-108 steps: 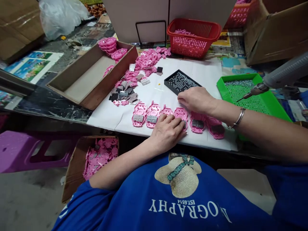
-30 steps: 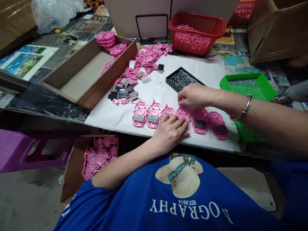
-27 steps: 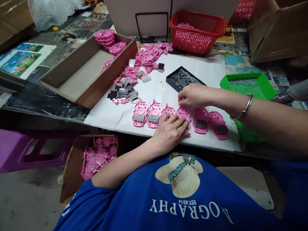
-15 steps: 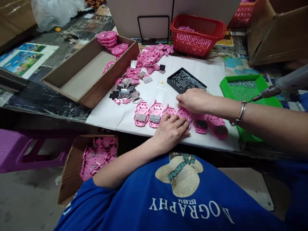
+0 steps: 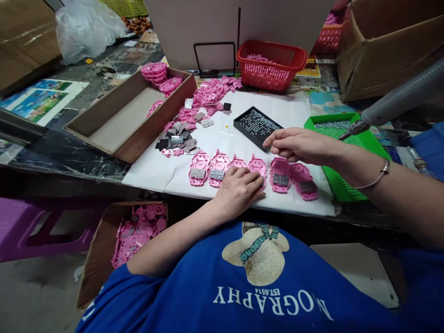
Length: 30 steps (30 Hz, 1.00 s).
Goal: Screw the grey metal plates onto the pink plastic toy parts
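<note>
The step in hand seems to be handling small parts over a row of six pink casings [image 5: 219, 161], which are lying side by side on a white sheet [image 5: 152, 172]. The left hand [image 5: 239, 190] is resting over the middle of the row, its bent fingers partly covering the third and fourth casings; whether they are gripping or only steadying, I cannot tell. The right hand [image 5: 300, 145] is hovering by the near corner of the black tray [image 5: 248, 135], which is holding small metal parts [image 5: 255, 121]. Its thumb and forefinger are drawing close together, but I cannot tell if they are pinching anything. Grey plates [image 5: 217, 175] and dark plates [image 5: 280, 180] are sitting in the lower halves of the uncovered casings. A powered screwdriver [image 5: 359, 126] is pointing down over the green tray [image 5: 335, 182]. Placing any small part would be calling for a light fingertip pinch, close aim and a casing held from sliding.
</note>
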{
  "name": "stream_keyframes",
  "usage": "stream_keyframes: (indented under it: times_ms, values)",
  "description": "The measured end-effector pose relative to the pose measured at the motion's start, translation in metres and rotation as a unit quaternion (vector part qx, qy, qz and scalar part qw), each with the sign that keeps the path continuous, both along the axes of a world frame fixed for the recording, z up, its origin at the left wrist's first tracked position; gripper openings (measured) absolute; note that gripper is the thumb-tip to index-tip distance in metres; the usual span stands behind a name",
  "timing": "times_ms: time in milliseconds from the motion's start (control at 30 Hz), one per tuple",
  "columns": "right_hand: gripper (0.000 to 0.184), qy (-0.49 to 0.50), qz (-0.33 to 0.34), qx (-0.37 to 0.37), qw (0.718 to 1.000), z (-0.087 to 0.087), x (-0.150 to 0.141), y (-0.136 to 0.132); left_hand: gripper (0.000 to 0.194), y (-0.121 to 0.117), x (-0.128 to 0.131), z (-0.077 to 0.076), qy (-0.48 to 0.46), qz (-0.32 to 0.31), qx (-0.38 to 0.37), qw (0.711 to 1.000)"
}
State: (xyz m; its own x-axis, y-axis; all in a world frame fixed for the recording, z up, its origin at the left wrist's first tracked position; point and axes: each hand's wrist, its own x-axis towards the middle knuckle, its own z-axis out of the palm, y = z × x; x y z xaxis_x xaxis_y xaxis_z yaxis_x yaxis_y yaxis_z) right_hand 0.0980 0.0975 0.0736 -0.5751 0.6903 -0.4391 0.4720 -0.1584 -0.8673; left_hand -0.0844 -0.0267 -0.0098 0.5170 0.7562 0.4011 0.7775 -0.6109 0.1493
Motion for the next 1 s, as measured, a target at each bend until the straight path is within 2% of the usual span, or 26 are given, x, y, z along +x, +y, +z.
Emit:
stream_keyframes:
  times_ms: [133,267,367,433,500,567,633,700,867,1000]
  values:
    - [0.020,0.051,-0.006,-0.035,0.998,-0.014,0.020,0.007,0.029,0.001,-0.001,0.003,0.005,-0.006,-0.006,1.000]
    - [0.031,0.013,-0.019,0.027,0.999,-0.023,0.029,0.011,0.028,0.002,-0.001,0.003,-0.002,-0.008,-0.010,1.000]
    - [0.039,-0.024,-0.021,0.093,0.995,-0.023,0.034,0.008,0.027,0.003,-0.001,0.003,-0.010,-0.013,-0.008,1.000]
    - [0.039,-0.055,0.005,0.163,0.985,-0.020,0.037,-0.001,0.026,0.003,-0.001,0.003,-0.013,-0.017,-0.003,1.000]
    - [0.029,-0.079,0.059,0.233,0.967,-0.016,0.041,-0.014,0.026,0.004,-0.002,0.004,-0.017,-0.020,0.005,1.000]
    - [0.022,-0.089,0.122,0.264,0.953,-0.013,0.044,-0.030,0.026,0.004,-0.002,0.004,-0.022,-0.023,0.013,0.999]
    - [0.026,-0.086,0.155,0.272,0.946,-0.013,0.048,-0.046,0.026,0.003,-0.003,0.003,-0.025,-0.023,0.015,0.999]
    - [0.027,-0.082,0.149,0.279,0.945,-0.015,0.050,-0.058,0.027,0.003,-0.004,0.001,-0.023,-0.022,0.012,0.999]
    - [0.023,-0.082,0.080,0.292,0.950,-0.027,0.055,-0.075,0.029,0.005,-0.004,-0.003,-0.022,-0.016,-0.026,0.999]
    - [0.017,-0.066,0.054,0.296,0.951,-0.039,0.060,-0.083,0.026,0.001,-0.005,0.001,-0.055,-0.003,-0.028,0.998]
